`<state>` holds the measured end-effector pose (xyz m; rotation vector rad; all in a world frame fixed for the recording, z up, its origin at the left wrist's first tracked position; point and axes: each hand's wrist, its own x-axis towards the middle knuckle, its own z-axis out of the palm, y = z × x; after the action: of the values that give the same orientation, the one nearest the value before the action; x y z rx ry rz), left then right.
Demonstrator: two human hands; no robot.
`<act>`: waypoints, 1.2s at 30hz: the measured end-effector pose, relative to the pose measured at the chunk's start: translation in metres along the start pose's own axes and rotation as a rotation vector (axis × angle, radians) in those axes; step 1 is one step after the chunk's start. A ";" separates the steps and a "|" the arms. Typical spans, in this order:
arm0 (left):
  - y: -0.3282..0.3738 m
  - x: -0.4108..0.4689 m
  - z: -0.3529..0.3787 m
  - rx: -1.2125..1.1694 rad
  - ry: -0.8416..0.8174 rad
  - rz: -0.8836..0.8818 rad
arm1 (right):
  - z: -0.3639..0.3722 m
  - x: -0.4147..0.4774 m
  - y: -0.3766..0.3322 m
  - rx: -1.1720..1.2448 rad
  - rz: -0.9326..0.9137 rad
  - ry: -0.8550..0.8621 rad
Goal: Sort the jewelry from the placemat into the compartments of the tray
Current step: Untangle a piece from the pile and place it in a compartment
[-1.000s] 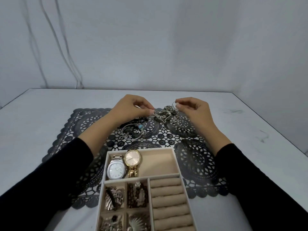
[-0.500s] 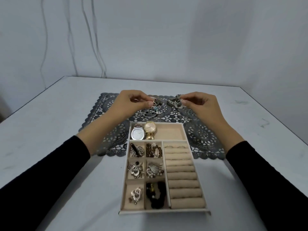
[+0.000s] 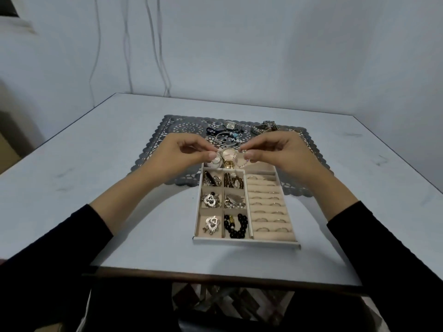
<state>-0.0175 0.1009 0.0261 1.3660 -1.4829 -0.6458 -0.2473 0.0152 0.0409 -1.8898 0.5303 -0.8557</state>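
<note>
Pinching on both sides: right hand (image 3: 275,152), thumb and forefinger closed on a fine silvery piece (image 3: 242,163); left hand (image 3: 184,152) pinched likewise, apparently on its other end, too small to be sure. Hanging over the far compartment of the tray (image 3: 247,244), long axis 9 to 3 o'clock, at 3 o'clock of the gold watch (image 3: 229,155). Probably a short drop into bare lining, nearer the right hand. More waiting on the placemat (image 3: 153,149) at 12 o'clock.
</note>
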 end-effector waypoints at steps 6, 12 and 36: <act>-0.001 -0.022 -0.006 -0.060 0.019 -0.050 | 0.016 -0.012 -0.008 -0.047 0.036 -0.212; 0.002 -0.033 -0.007 -0.070 0.028 -0.064 | 0.020 -0.016 -0.011 -0.154 0.100 -0.371; -0.003 -0.035 -0.004 -0.011 0.010 -0.071 | 0.030 -0.019 -0.007 -0.660 -0.076 -0.309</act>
<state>-0.0163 0.1340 0.0142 1.4162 -1.4259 -0.6898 -0.2372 0.0484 0.0321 -2.5998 0.5950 -0.4374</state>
